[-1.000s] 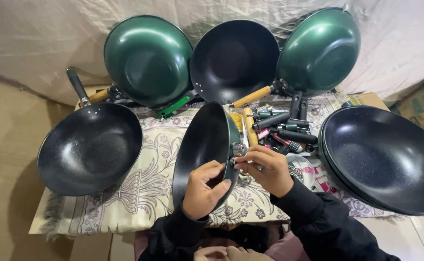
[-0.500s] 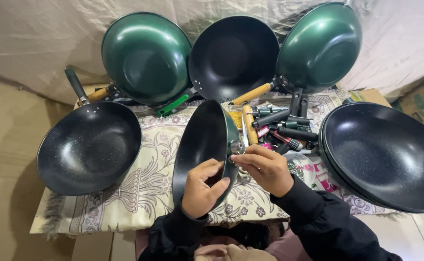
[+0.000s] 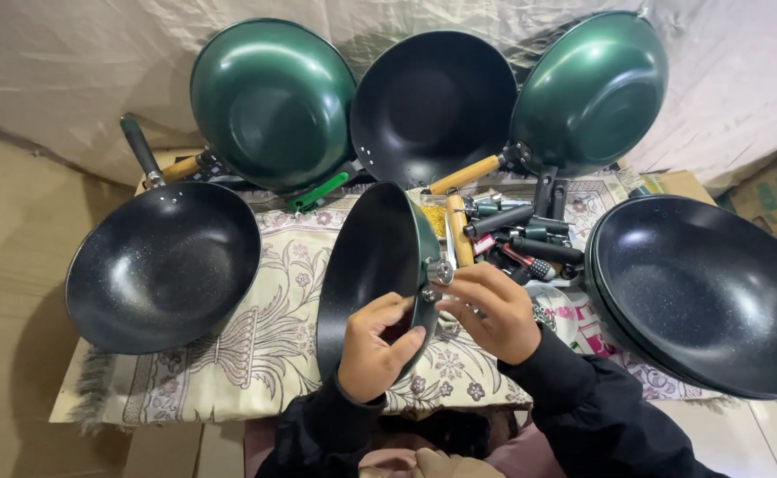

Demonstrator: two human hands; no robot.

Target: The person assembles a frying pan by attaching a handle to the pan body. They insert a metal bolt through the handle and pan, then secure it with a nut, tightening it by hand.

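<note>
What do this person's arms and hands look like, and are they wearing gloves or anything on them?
No gloves: the left hand and the right hand are both bare, with no rings, watch or bracelets visible. Both arms are covered to the wrist by long black sleeves of a soft, slightly bulky fabric, plain and without visible markings. The cuffs sit snug at the wrists.

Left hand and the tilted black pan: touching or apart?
Touching. The head view shows the left hand wrapped over the lower rim of the tilted black pan, thumb inside the bowl.
</note>
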